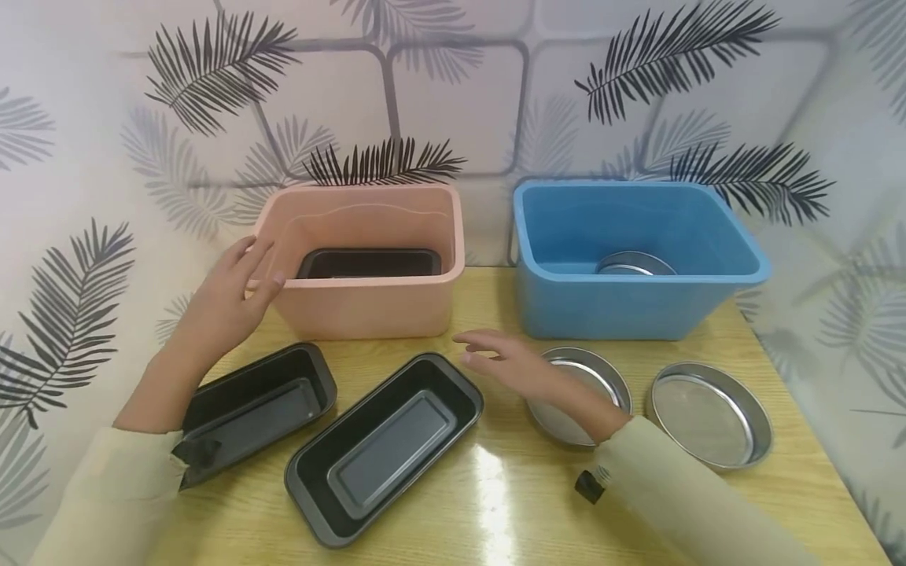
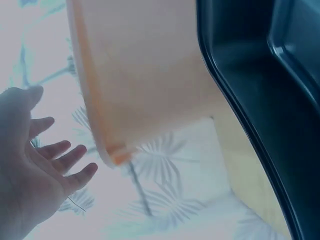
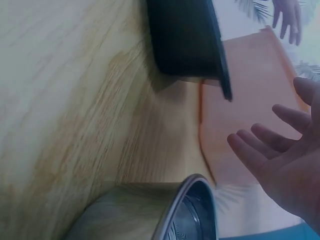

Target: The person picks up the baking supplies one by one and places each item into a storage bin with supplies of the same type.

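Observation:
My left hand (image 1: 237, 287) hovers open at the left corner of the pink tub (image 1: 368, 303), fingers spread and holding nothing; the left wrist view shows the same hand (image 2: 42, 165) beside the tub's rim (image 2: 87, 100). A black loaf pan (image 1: 368, 263) lies inside the tub. Two more black loaf pans (image 1: 258, 405) (image 1: 385, 444) lie on the wooden table in front. My right hand (image 1: 495, 354) floats open above the table between the nearer loaf pan and a round metal pan (image 1: 591, 373), holding nothing; the right wrist view shows that hand (image 3: 280, 160) too.
A blue tub (image 1: 637, 303) stands at the back right with a round metal pan (image 1: 633, 263) inside. Another round metal pan (image 1: 711, 413) sits at the right of the table (image 1: 495, 503). A leaf-patterned wall closes the back and sides.

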`<state>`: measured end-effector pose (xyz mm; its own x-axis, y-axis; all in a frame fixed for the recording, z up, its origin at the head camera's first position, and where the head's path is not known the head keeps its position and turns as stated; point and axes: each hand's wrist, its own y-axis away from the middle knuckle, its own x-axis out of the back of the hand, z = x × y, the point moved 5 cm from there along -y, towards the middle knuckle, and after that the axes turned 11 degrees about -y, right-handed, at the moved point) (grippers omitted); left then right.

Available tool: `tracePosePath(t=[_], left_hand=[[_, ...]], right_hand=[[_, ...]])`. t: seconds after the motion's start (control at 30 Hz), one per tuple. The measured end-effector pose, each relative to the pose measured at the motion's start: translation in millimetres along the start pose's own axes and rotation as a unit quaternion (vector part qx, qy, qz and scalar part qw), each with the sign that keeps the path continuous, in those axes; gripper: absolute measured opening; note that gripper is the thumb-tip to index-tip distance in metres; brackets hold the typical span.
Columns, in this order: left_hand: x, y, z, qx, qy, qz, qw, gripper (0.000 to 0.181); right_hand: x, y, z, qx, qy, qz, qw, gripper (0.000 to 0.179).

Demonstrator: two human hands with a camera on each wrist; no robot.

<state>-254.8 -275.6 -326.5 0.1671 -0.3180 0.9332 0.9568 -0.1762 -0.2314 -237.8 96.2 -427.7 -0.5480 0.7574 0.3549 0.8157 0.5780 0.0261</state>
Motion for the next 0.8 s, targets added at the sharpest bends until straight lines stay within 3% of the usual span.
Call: tracePosePath(t=[0.17, 0.33, 0.53, 0.8], left_hand=[[-3.4, -14.0, -29.8, 0.022, 0.072, -0.019, 0.997, 0.064], [-10.2, -23.1, -50.9, 0.05, 0.158, -0.041, 0.9853, 0.063], [-14.9, -28.6, -67.6, 0.092, 0.209, -0.077, 0.9704, 0.062], [-21.0, -37.3, -85.1, 0.095, 0.28, -0.09, 0.951, 0.06]], right_hand=[[-6, -15.6, 6, -0.008, 0.017, -0.017, 0.9997, 0.047], [-12, -28.2, 15, -0.034, 0.022, -0.046, 0.9981, 0.046], [-19, -37.8, 20, -0.04, 0.005, -0.076, 0.9963, 0.044], [-25, -45.0, 25, -0.057, -0.027, -0.095, 0.9935, 0.04]])
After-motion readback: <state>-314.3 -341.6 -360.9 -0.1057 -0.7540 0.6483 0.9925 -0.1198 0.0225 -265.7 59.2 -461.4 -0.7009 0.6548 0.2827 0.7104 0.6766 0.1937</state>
